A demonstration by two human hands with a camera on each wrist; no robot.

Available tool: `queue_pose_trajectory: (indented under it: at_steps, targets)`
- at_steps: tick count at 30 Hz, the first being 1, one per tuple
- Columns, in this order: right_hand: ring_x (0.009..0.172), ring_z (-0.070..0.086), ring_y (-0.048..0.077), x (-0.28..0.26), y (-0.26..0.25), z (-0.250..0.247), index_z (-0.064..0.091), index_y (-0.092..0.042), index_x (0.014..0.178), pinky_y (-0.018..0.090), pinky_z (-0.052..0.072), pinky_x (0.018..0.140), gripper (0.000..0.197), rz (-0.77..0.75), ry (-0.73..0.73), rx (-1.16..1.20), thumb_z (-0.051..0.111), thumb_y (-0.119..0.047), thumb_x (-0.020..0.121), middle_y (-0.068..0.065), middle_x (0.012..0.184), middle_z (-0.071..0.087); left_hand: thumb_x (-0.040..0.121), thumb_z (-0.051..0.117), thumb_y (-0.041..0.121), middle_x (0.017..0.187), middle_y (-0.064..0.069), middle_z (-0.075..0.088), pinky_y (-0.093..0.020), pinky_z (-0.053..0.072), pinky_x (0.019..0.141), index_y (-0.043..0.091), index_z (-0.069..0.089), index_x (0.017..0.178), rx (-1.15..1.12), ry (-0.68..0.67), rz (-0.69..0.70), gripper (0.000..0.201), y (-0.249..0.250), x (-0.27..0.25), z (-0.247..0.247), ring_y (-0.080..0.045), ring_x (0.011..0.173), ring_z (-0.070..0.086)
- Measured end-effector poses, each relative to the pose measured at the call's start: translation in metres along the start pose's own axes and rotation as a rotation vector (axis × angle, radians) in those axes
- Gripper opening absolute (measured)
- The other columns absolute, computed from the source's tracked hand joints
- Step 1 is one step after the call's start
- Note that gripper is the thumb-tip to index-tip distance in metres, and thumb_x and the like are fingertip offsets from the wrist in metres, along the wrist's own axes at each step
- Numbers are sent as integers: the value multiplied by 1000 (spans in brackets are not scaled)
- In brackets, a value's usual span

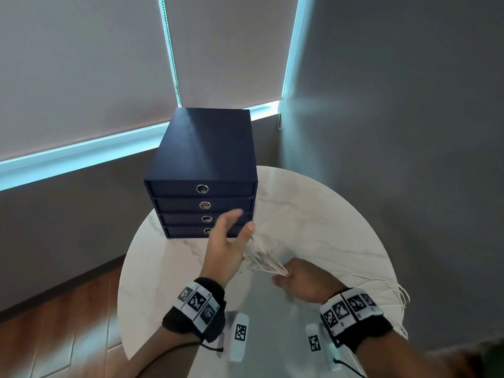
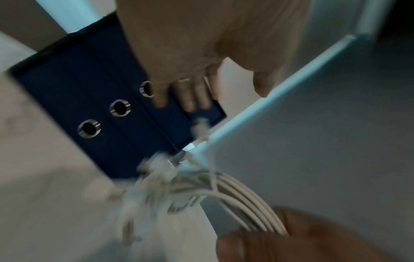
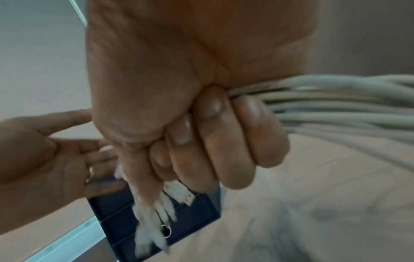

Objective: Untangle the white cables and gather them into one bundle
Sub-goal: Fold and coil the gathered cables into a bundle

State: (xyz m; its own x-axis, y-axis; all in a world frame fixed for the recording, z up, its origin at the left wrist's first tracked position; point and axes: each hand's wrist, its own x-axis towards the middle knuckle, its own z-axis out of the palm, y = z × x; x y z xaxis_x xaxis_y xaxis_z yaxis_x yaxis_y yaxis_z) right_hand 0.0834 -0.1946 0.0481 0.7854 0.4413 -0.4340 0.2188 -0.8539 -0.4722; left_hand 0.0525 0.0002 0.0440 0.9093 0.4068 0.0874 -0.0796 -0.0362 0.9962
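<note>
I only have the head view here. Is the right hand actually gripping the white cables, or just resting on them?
Observer: Gripping. In the right wrist view the right hand has its fingers curled round the white cables.
Operator: And the left hand?
Observer: The left hand is open and holds nothing; a ring shows on one finger.
Operator: Where are the plug ends?
Observer: The plug ends stick out past the fist, toward the blue drawer box.

Your room is dim; cold daylight leaks past the blinds, glaring on the counter. Wrist views smear, head view bends at edges.
</note>
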Motion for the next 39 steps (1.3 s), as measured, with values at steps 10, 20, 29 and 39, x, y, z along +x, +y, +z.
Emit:
queue_pose_trajectory:
  at_steps: [10, 20, 29, 39]
  targets:
    - [61, 60, 11, -16, -18, -45, 65, -22, 75, 28, 45, 57, 12, -86, -38, -127, 58, -32, 78, -1, 69, 65, 91, 55, 61, 59, 2, 58, -42, 48, 62, 9, 59, 77, 141, -611, -49, 54, -27, -26, 21, -15, 54, 51]
    - [59, 56, 17, -16, -29, -79, 53, -13, 68, 28, 37, 48, 16, -203, 201, -273, 63, -26, 69, 3, 60, 58, 88, 74, 28, 55, -8, 52, -28, 39, 48, 21, 65, 72, 3, -654, -201, 19, -8, -32, 43, -16, 45, 45]
    - [50, 39, 12, -7, -25, -89, 47, -11, 62, 31, 36, 48, 19, -176, 242, -115, 64, -20, 63, -3, 51, 46, 91, 71, 34, 63, -1, 68, -30, 44, 57, 3, 71, 72, 73, -595, -216, 36, 9, -27, 42, -21, 55, 52]
    - [59, 52, 13, -14, -32, -80, 52, -24, 61, 26, 36, 49, 16, -182, 205, -248, 66, -25, 71, -4, 62, 56, 92, 68, 19, 71, -1, 67, -32, 47, 54, 16, 59, 93, 226, -613, -31, 10, 17, -13, 32, -13, 59, 59]
